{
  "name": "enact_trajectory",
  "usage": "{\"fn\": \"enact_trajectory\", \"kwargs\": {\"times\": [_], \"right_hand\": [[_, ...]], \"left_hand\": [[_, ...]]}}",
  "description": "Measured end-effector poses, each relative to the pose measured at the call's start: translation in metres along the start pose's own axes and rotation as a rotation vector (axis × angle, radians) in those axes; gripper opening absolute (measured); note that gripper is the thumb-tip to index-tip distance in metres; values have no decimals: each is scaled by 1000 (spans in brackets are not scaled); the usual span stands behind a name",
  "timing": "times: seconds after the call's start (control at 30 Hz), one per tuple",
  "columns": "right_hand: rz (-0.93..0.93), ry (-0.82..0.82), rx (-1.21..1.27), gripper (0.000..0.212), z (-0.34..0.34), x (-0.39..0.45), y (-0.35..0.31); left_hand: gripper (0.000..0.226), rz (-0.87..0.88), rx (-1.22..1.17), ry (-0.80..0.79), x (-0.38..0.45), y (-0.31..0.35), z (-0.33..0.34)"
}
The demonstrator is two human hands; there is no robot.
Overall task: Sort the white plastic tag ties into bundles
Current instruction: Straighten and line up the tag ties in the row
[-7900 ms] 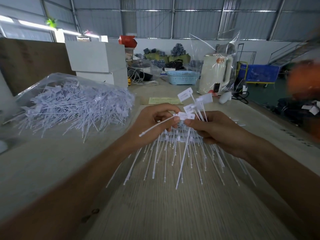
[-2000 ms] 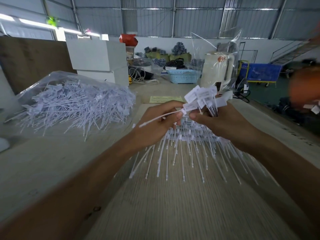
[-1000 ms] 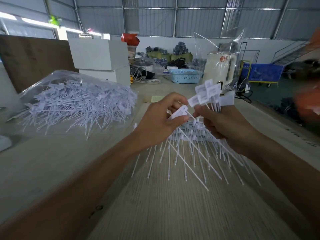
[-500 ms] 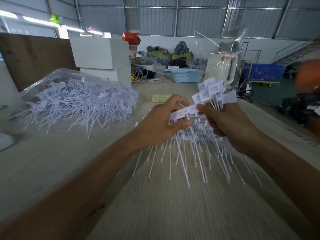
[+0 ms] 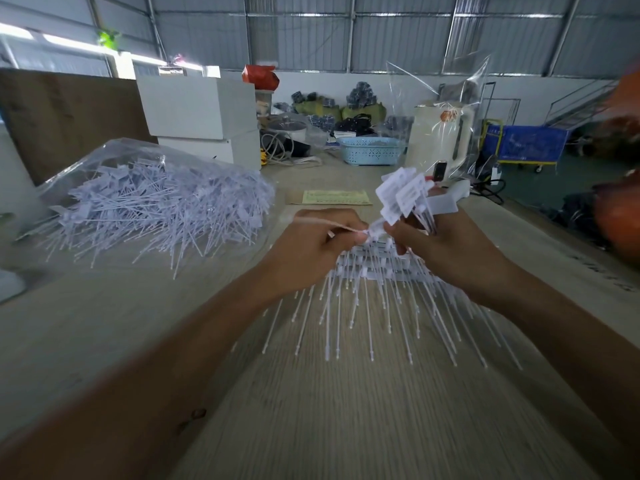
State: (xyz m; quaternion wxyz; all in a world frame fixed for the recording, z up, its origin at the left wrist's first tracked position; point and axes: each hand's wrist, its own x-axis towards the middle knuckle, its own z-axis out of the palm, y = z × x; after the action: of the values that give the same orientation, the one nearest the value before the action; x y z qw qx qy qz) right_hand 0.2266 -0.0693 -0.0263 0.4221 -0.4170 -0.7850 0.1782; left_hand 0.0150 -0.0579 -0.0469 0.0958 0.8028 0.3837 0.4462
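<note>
My right hand (image 5: 446, 251) grips a bundle of white tag ties (image 5: 405, 199), their flat heads fanned above my fingers and the thin tails hanging below. Between thumb and finger, my left hand (image 5: 311, 247) pinches a single white tie (image 5: 372, 230) right beside that bundle. Under both hands, a row of sorted ties (image 5: 374, 299) lies on the wooden table (image 5: 346, 410), tails pointing toward me. At the left, a large loose heap of ties (image 5: 162, 209) sits in an open clear plastic bag.
White boxes (image 5: 197, 109) are stacked behind the heap. A blue basket (image 5: 372, 150), a white kettle in plastic wrap (image 5: 440, 140) and a yellow slip of paper (image 5: 336, 196) stand farther back. A brown board (image 5: 65, 116) leans at the left.
My left hand has turned its single tie from hanging down to pointing sideways and brought it up against the bundle in my right hand. The bundle has grown since the earliest frame.
</note>
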Motion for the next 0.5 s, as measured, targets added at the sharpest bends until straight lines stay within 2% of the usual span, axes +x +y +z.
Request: {"fn": "enact_trajectory", "kwargs": {"times": [0.07, 0.17, 0.3, 0.4, 0.5], "right_hand": [[-28, 1, -61, 21, -1, 1, 0], [-47, 16, -27, 28, 1, 1, -2], [-11, 31, -38, 39, 4, 1, 2], [-23, 16, -72, 36, 4, 1, 1], [-50, -14, -207, 34, 3, 0, 1]], "left_hand": [[15, -28, -61, -27, 1, -2, -1], [11, -59, -135, -4, 1, -1, -2], [21, -36, -151, 13, -2, 3, 2], [17, -49, -169, 26, -1, 5, 1], [18, -45, -220, 30, -1, 7, -2]]}}
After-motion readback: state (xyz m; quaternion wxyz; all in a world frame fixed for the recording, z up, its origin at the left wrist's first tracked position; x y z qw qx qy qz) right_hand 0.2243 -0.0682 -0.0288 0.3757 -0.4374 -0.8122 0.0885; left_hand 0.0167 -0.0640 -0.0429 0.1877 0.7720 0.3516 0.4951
